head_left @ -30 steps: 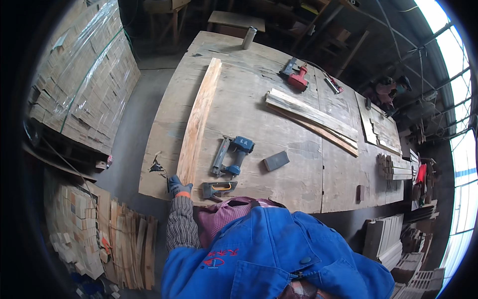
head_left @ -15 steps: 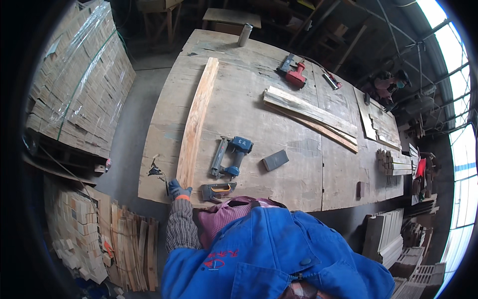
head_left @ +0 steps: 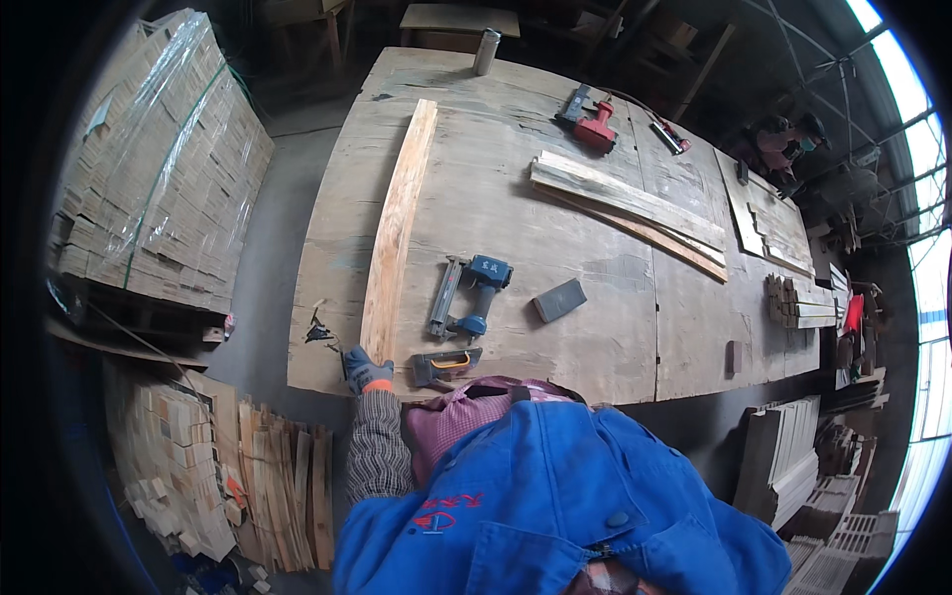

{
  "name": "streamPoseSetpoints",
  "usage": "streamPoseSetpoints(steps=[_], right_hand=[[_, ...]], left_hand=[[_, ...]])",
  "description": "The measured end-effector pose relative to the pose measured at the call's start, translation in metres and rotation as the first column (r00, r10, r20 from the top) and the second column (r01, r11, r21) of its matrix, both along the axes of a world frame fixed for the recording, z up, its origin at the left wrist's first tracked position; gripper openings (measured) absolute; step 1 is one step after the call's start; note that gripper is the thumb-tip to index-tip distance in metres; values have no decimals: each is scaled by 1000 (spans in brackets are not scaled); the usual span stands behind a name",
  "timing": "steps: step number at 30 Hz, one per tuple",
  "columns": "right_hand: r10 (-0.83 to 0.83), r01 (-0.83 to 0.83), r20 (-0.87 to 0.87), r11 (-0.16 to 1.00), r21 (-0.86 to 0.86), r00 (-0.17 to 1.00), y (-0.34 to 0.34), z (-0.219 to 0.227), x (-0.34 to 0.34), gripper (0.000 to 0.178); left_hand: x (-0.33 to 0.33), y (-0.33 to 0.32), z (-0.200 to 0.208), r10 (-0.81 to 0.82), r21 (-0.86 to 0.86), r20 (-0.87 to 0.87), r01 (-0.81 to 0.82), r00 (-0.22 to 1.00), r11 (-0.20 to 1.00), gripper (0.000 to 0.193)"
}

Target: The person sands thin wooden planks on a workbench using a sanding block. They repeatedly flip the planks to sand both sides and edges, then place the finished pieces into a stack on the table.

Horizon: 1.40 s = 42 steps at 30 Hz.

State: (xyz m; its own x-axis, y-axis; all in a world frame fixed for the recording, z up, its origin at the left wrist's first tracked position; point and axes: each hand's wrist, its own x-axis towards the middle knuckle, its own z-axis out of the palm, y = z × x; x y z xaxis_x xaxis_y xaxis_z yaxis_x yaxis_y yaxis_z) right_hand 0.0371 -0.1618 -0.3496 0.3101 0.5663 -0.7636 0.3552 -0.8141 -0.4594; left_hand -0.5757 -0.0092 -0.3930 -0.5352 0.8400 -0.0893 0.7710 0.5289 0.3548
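My left hand [head_left: 367, 372], in a grey glove with an orange cuff, is closed at the near end of a long wooden board [head_left: 395, 223]. The board lies lengthwise on the left side of the worktable [head_left: 575, 347]. Some of the fingers are hard to make out against the board's end. My right hand is out of sight. Just right of the left hand lies a dark tool with a yellow-edged handle [head_left: 446, 366]. Beyond it rests a blue nail gun [head_left: 473, 297] on its side, with a grey block [head_left: 559, 300] to its right.
Several boards [head_left: 630, 213] are stacked at the table's middle right. Behind them lie a red nail gun [head_left: 595, 129] and a metal can [head_left: 487, 52]. Wrapped wood [head_left: 159, 169] stands left of the table. Another person [head_left: 783, 149] is at the far right.
The view has shifted slightly, so the table and tools sit a little higher and farther right. My left hand stays at the board's near end.
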Motion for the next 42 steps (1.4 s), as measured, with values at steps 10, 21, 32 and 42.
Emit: streamPoseSetpoints(steps=[10,21,32,42], right_hand=[[-28,28,-9,1000,-1,1000,0,-1,-1,27],[-75,75,-11,997,-18,997,-11,4,-1,26],[-90,89,-12,995,-31,996,-16,-3,-1,26],[-114,113,-27,993,-26,993,-17,-7,1,26]], left_hand=[[20,-15,-2,-31,23,60,30,998,999,80],[5,-25,3,-33,51,175,24,984,998,80],[25,-27,47,3,-75,97,4,995,997,81],[31,-32,7,6,-175,-47,-14,999,984,104]])
